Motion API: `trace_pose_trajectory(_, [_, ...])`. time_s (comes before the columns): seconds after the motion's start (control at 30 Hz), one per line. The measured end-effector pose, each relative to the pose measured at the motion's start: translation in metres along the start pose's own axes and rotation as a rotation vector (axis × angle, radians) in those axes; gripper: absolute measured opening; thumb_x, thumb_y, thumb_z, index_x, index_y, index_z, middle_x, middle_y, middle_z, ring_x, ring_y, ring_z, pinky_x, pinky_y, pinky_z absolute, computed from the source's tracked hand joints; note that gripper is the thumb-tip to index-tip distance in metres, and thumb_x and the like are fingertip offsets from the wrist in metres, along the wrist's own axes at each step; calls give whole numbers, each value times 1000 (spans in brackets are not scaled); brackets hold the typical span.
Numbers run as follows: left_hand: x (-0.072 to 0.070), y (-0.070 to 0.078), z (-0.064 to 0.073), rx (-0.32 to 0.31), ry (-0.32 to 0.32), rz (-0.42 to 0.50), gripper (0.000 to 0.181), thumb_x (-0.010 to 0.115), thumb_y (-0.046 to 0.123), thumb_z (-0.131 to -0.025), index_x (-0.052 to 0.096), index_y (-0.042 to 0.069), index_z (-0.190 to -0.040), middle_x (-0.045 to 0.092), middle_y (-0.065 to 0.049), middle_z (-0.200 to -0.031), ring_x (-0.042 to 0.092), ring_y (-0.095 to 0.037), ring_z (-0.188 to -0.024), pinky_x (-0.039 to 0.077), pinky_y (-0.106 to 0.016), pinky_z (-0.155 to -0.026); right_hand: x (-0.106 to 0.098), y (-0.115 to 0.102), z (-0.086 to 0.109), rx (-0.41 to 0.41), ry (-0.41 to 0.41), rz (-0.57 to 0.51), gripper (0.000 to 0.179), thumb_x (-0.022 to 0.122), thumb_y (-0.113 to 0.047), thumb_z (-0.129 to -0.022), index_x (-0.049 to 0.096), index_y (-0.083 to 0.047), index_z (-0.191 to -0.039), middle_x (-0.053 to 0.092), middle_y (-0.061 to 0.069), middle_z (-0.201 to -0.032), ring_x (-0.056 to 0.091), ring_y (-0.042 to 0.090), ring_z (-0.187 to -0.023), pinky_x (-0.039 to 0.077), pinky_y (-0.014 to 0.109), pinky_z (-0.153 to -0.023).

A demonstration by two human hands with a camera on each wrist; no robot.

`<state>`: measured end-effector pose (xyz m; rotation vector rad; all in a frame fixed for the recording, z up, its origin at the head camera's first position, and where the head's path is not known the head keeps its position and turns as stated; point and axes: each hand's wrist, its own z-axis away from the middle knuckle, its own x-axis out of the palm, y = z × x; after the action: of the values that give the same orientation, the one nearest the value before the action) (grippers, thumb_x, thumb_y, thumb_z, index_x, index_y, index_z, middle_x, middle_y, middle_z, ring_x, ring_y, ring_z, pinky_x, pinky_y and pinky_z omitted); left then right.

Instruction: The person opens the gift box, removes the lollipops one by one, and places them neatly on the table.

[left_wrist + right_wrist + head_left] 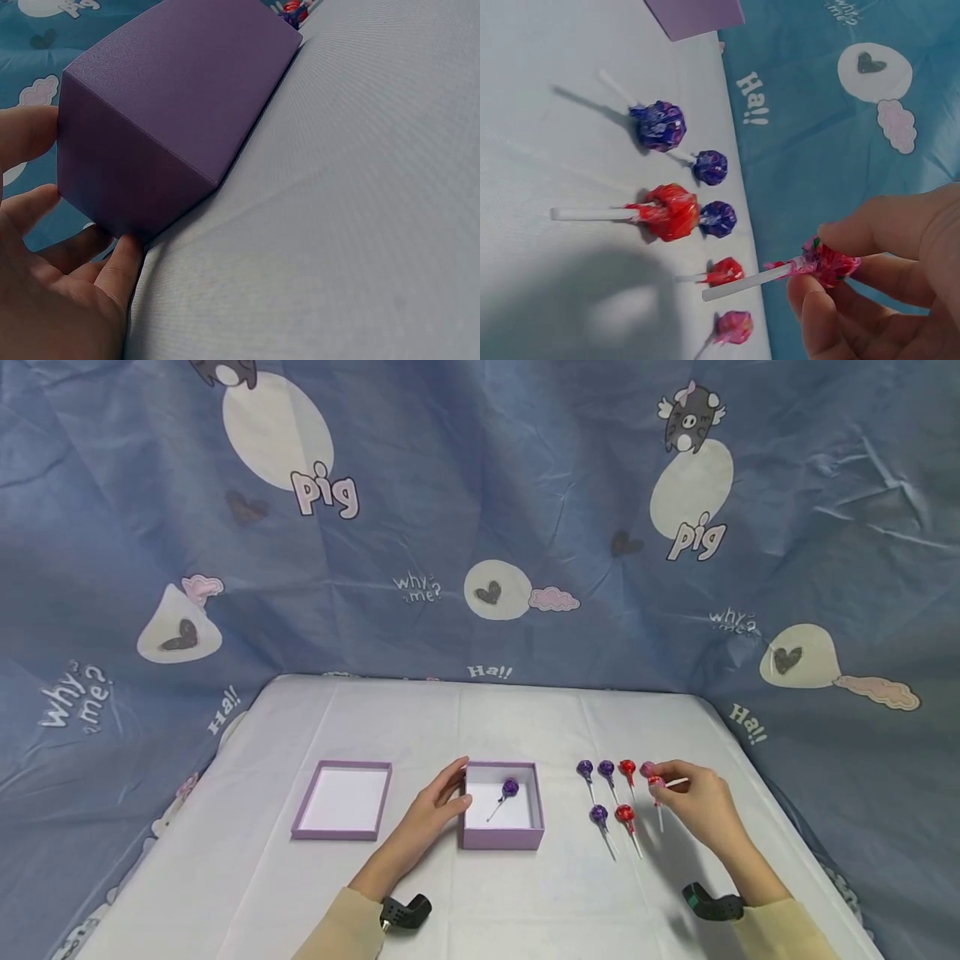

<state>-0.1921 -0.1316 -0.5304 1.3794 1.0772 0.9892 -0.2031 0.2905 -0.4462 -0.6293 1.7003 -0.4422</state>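
Note:
My left hand (pixel 430 811) rests against the left wall of a purple box (pixel 502 839), its fingers and thumb touching the outside. In the left wrist view, fingertips (pixel 124 251) meet the box's side (pixel 120 157). One purple-wrapped lollipop (pixel 510 787) lies on the white floor of the box. At the right, my right hand (pixel 701 802) pinches a pink-wrapped lollipop (pixel 832 266) by its head between thumb and fingers, the white stick sticking out. Near that hand lie a pink lollipop (pixel 733 327), red lollipops (pixel 625 813) and purple lollipops (pixel 598 815).
A shallow purple-edged lid (pixel 342 835) with a white inside lies left of the box. White cloth (pixel 540 910) covers the table, and a blue printed curtain (pixel 420 635) hangs behind it. Dark wrist cameras (pixel 407 912) are strapped to both forearms.

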Motion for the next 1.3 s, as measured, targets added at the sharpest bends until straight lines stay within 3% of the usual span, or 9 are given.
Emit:
trace_pose_trajectory(0.6, [1, 1, 0, 3, -2, -5, 64, 66, 19, -99, 37, 26, -156, 35, -12, -159, 32, -27, -147, 27, -36, -120, 20, 15, 5, 57, -135, 39, 21, 79, -12, -84, 75, -5, -104, 73, 8, -100, 67, 21, -83, 55, 31, -65])
trace_pose_trajectory(1.3, [1, 1, 0, -9, 5, 12, 63, 64, 15, -100, 38, 26, -156, 33, -13, -160, 31, -28, -147, 25, -39, -121, 34, 25, 6, 65, -135, 46, 20, 82, -12, -82, 77, -7, -100, 73, 2, -92, 65, 17, -78, 52, 31, -60])
